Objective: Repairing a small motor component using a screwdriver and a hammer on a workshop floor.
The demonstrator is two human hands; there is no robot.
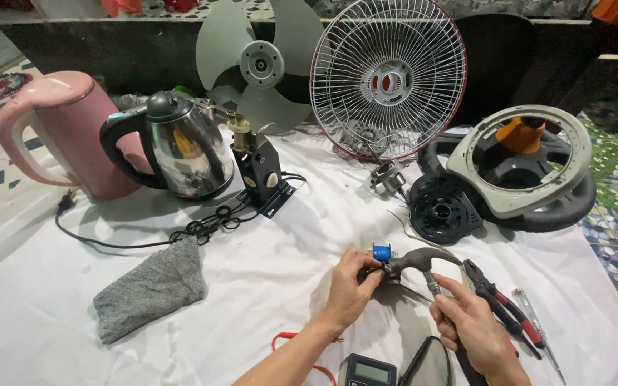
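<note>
Your left hand [352, 286] pinches a small blue part [381, 253] down on the white cloth [266, 286] — steadied there so the hammer [423, 261] head meets it — while your right hand [473, 325] wraps the handle; pliers [502, 300] lie just beside.

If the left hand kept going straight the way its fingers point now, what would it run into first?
The left hand points up and to the right at the small blue part its fingertips already touch, with the hammer head right beside it. Farther along lies the black round fan part, though depth is hard to judge.
</note>
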